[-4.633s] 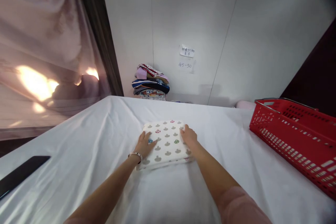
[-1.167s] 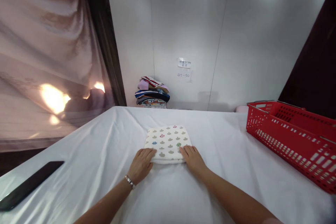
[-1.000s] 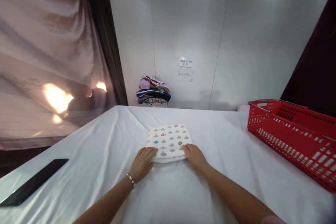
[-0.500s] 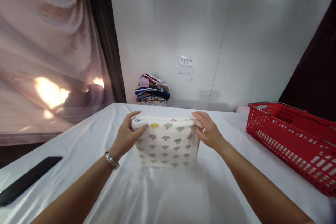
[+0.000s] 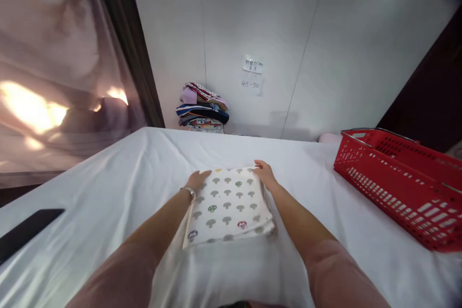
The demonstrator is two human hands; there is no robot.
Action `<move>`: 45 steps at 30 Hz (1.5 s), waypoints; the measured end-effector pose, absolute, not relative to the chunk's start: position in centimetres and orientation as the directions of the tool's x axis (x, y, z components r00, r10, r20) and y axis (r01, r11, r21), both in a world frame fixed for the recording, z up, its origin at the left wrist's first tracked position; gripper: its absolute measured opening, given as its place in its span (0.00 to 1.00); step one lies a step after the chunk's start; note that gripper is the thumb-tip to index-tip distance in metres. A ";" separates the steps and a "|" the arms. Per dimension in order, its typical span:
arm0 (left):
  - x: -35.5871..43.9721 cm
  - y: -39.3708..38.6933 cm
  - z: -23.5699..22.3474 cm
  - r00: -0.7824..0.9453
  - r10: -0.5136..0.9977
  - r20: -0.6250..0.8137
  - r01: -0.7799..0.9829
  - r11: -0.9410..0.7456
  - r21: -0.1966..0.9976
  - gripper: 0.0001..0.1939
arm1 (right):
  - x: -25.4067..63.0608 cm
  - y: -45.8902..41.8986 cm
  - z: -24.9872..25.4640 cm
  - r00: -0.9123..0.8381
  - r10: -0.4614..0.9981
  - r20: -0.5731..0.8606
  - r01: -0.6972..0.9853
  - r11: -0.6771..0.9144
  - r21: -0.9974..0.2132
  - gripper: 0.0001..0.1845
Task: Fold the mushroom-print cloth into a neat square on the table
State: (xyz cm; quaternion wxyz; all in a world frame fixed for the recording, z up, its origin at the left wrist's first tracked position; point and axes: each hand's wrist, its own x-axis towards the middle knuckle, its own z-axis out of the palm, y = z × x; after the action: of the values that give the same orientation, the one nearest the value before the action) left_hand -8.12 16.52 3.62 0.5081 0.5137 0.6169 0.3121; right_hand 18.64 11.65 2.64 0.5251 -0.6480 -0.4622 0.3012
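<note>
A folded white cloth, printed with grey, green, red and purple mushrooms, lies nearly flat on the white-sheeted table in front of me. My left hand grips its far left corner, the thumb along the top and the other fingers mostly hidden behind the edge. At the far right corner my right hand holds the cloth, its fingers curled at the far edge. The near right corner shows several layers slightly out of line.
A red plastic basket with metal handles stands on the right. Against the back wall rises a stack of folded clothes, near handwritten paper labels. A flat black object lies on the left, beside a pink curtain.
The cloth, held upright by its top edge before, has come down to lie flat on the table, its far edge away from me. Both hands stayed at its corners. The view shifted slightly.
</note>
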 end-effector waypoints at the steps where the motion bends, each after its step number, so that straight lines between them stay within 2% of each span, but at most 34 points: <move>1: -8.1 17.0 3.1 0.033 0.953 -0.301 0.351 0.271 0.896 0.19 | 18.8 12.1 2.1 0.394 0.915 0.082 0.271 -0.031 -0.962 0.24; 9: -8.1 18.9 1.6 0.001 0.979 -0.205 0.611 0.161 0.775 0.26 | 19.9 13.6 -0.4 0.374 0.926 -0.057 0.163 -0.127 -0.978 0.24; 13: -8.5 18.3 1.2 0.022 0.997 -0.075 0.723 0.036 0.690 0.31 | 20.5 12.5 -0.6 0.361 0.918 -0.166 0.108 -0.218 -0.970 0.28; 18: -9.5 15.6 1.5 0.213 0.966 0.149 0.769 -0.259 0.585 0.29 | 21.2 9.2 0.2 0.338 0.911 -0.235 0.073 -0.274 -0.959 0.28; 20: -8.9 13.9 2.2 0.331 0.911 0.246 0.752 -0.413 0.513 0.26 | 21.3 7.7 0.3 0.342 0.911 -0.229 0.074 -0.269 -0.960 0.24; 23: -6.1 11.1 3.8 0.514 0.798 0.314 0.662 -0.602 0.446 0.19 | 21.4 5.7 0.3 0.353 0.911 -0.212 0.107 -0.264 -0.958 0.12; 25: -3.7 9.5 4.6 0.588 0.760 0.275 0.611 -0.641 0.464 0.15 | 21.2 4.6 0.4 0.343 0.915 -0.211 0.137 -0.271 -0.953 0.07; 29: 0.8 7.3 5.2 0.644 0.759 0.092 0.629 -0.595 0.500 0.14 | 20.5 3.0 0.6 0.294 0.928 -0.227 0.172 -0.285 -0.943 0.04; 33: 3.4 6.2 5.0 0.618 0.786 -0.005 0.698 -0.546 0.463 0.16 | 20.0 2.1 0.4 0.261 0.928 -0.265 0.174 -0.315 -0.933 0.03; 38: 5.3 5.7 5.1 0.523 0.837 -0.163 0.817 -0.438 0.374 0.22 | 20.2 1.9 -0.3 0.260 0.920 -0.293 0.176 -0.343 -0.923 0.08; 42: 6.5 5.9 5.1 0.484 0.849 -0.212 0.860 -0.416 0.297 0.26 | 20.4 2.0 -0.6 0.258 0.916 -0.307 0.177 -0.357 -0.917 0.07; 45: 7.0 6.2 5.1 0.470 0.847 -0.248 0.873 -0.404 0.274 0.25 | 20.5 2.0 -0.5 0.243 0.921 -0.304 0.172 -0.349 -0.921 0.06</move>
State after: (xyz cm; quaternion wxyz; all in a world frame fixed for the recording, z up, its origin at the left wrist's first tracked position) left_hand 7.04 6.25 5.09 0.1851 0.8371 0.5135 -0.0347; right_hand 20.47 2.01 -0.45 0.4032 -0.6775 -0.4035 0.4643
